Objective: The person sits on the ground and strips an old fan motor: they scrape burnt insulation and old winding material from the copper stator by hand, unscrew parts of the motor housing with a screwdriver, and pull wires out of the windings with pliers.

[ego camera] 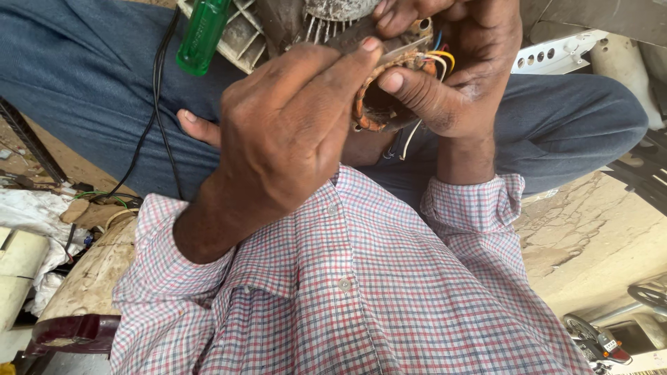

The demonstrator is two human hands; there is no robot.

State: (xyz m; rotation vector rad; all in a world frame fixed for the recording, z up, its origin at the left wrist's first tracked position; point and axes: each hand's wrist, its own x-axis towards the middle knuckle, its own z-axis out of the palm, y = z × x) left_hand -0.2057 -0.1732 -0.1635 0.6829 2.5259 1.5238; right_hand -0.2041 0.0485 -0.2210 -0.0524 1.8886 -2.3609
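Note:
A small motor stator (375,114) with copper-coloured windings is held over my lap, mostly hidden by both hands. My left hand (278,132) comes in from the lower left, fingers curled, with its fingertip pressed on the stator's top edge by a thin metal strip (399,50). My right hand (462,76) wraps around the stator from the right, thumb on the winding. Yellow, blue and red wires (442,57) stick out beside that thumb. A white wire (410,135) hangs beneath. A green screwdriver handle (201,35) sits at the upper left, apart from both hands.
A grey ribbed motor housing (243,42) lies on my blue-trousered legs (90,76). A black cable (156,104) runs down the left leg. White cloth and scraps (31,212) lie at the left, cracked concrete floor (597,236) and a parked motorbike (597,342) at the right.

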